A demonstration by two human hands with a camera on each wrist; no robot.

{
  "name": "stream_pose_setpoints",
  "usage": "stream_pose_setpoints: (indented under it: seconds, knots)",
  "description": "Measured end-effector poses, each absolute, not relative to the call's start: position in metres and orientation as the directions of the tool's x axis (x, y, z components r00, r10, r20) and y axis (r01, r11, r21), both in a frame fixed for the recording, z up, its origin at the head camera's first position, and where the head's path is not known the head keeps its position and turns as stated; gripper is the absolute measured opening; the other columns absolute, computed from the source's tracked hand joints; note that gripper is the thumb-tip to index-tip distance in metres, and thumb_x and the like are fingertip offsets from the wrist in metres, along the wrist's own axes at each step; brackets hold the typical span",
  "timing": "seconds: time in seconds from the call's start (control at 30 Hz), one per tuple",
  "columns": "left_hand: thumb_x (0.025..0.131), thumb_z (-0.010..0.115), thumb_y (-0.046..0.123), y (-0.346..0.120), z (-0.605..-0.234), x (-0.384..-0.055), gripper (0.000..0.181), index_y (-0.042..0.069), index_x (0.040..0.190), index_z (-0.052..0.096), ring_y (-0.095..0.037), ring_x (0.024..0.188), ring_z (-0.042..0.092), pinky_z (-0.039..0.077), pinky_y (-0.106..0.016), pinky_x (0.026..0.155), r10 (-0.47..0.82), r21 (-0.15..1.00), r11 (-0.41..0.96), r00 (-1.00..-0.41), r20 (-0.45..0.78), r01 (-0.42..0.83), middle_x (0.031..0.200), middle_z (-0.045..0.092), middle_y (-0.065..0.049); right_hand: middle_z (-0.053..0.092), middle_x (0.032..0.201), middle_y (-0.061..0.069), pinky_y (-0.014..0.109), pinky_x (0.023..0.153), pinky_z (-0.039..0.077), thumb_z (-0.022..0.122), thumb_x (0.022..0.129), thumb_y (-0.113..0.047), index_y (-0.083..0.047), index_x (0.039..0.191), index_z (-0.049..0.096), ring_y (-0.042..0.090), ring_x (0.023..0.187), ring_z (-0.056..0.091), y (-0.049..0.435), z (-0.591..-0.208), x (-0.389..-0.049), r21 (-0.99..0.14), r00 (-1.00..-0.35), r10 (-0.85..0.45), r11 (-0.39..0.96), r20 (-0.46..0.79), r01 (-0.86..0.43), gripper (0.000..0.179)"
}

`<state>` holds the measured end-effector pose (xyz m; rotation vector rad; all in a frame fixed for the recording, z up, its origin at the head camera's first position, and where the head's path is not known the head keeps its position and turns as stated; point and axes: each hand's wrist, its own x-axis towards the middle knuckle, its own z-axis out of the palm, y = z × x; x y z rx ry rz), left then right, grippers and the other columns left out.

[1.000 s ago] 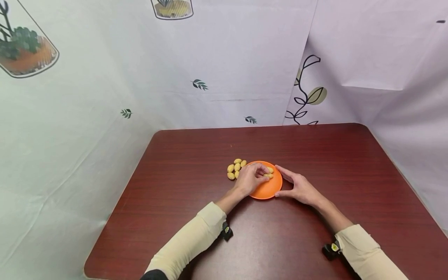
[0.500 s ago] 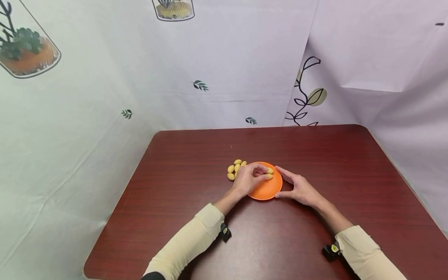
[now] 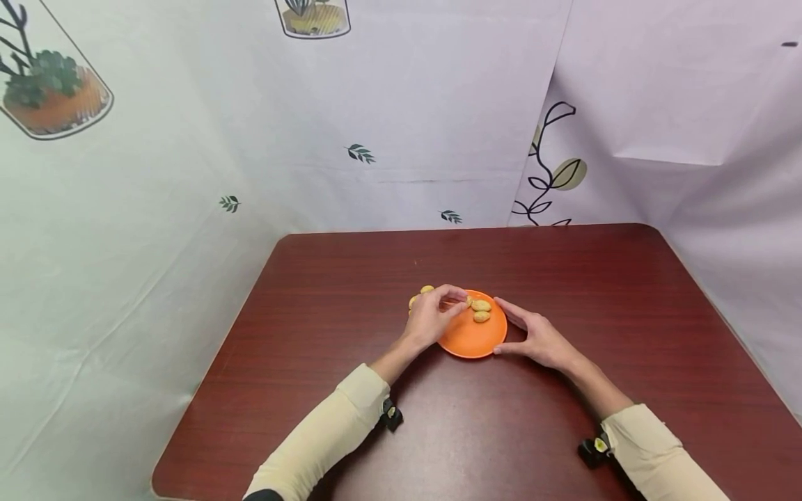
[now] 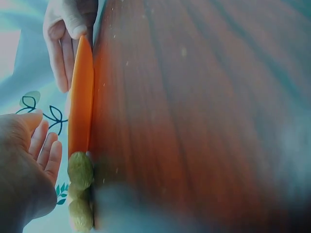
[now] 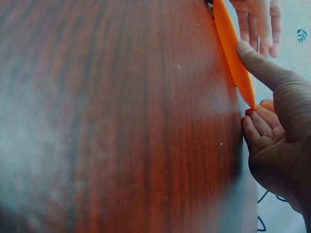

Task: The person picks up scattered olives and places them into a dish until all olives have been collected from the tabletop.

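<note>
An orange plate (image 3: 470,341) lies on the table, with a few small yellow oval pieces (image 3: 481,306) on its far part. They look like small fruits or nuts; the exact kind is unclear. My left hand (image 3: 429,316) is over the plate's left side, thumb and fingers apart, and no piece shows between them in the left wrist view. At the plate's right rim, my right hand (image 3: 541,339) holds the edge between thumb and fingers. More oval pieces (image 4: 80,170) lie on the table left of the plate, partly hidden by the left hand in the head view.
The dark red wooden table (image 3: 301,313) has rounded far corners. Behind it and at its sides hangs pale cloth (image 3: 407,104) with plant prints. A small black camera (image 3: 392,415) sits at the left wrist, another (image 3: 592,451) at the right.
My left hand has drawn back to the left over the plate, its fingers parting, and the pieces on the plate show more fully. My right hand has stayed at the rim.
</note>
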<state>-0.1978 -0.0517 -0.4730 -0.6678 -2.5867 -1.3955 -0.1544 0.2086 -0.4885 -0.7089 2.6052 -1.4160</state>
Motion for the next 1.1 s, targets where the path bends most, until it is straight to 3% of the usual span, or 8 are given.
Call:
stream_pose_setpoints:
  seconds: [0.17,0.37,0.57,0.73,0.93,1.1]
  knots:
    - [0.097,0.08,0.013,-0.063,-0.47,-0.199,0.023,0.011,0.12,0.079,-0.011,0.097,0.075,0.06,-0.029,0.086,0.302,0.733,0.514,-0.894,0.33,0.444,0.111,0.08,0.001,0.041,0.165,0.021,0.003,0.107,0.026,0.095,0.081,-0.026,0.003,0.163,0.036,0.039,0.15,0.042,0.208,-0.49,-0.155,-0.825,-0.888,-0.442,0.452,0.124,-0.34,0.104]
    - [0.097,0.08,0.014,-0.079,-0.469,-0.201,0.038,0.01,0.135,0.073,-0.023,0.107,0.076,0.059,-0.04,0.095,0.287,0.71,0.544,-0.894,0.344,0.448,0.127,0.076,-0.003,0.04,0.165,0.021,0.004,0.108,0.027,0.095,0.081,-0.025,0.003,0.162,0.037,0.04,0.15,0.041,0.209,-0.491,-0.155,-0.826,-0.89,-0.439,0.451,0.126,-0.339,0.104]
    - [0.097,0.081,0.013,-0.095,-0.467,-0.205,0.061,0.012,0.153,0.058,-0.03,0.125,0.069,0.05,-0.047,0.109,0.254,0.71,0.574,-0.913,0.321,0.409,0.148,0.065,-0.003,0.04,0.165,0.022,0.004,0.108,0.026,0.095,0.082,-0.025,0.003,0.162,0.037,0.041,0.15,0.041,0.209,-0.491,-0.155,-0.819,-0.888,-0.441,0.457,0.13,-0.347,0.103]
    - [0.097,0.08,0.015,-0.106,-0.467,-0.208,0.077,0.011,0.164,0.042,-0.034,0.133,0.063,0.048,-0.049,0.112,0.228,0.717,0.591,-0.929,0.293,0.371,0.16,0.053,-0.004,0.04,0.166,0.02,0.003,0.108,0.026,0.096,0.08,-0.024,0.002,0.163,0.037,0.038,0.151,0.041,0.208,-0.49,-0.155,-0.831,-0.89,-0.439,0.447,0.119,-0.331,0.105]
    - [0.1,0.078,0.023,-0.117,-0.468,-0.205,0.082,0.011,0.167,0.033,-0.031,0.139,0.058,0.045,-0.049,0.115,0.216,0.703,0.634,-0.947,0.24,0.323,0.164,0.046,-0.005,0.04,0.166,0.021,0.002,0.107,0.026,0.096,0.08,-0.023,0.003,0.163,0.036,0.038,0.151,0.041,0.208,-0.491,-0.156,-0.832,-0.888,-0.445,0.443,0.117,-0.333,0.105]
    - [0.101,0.076,0.025,-0.125,-0.473,-0.205,0.079,0.007,0.166,0.035,-0.028,0.141,0.055,0.043,-0.048,0.117,0.216,0.696,0.653,-0.954,0.208,0.299,0.162,0.049,-0.007,0.039,0.166,0.02,0.003,0.108,0.026,0.096,0.08,-0.024,0.002,0.163,0.036,0.038,0.151,0.041,0.209,-0.491,-0.156,-0.832,-0.89,-0.442,0.448,0.111,-0.326,0.106]
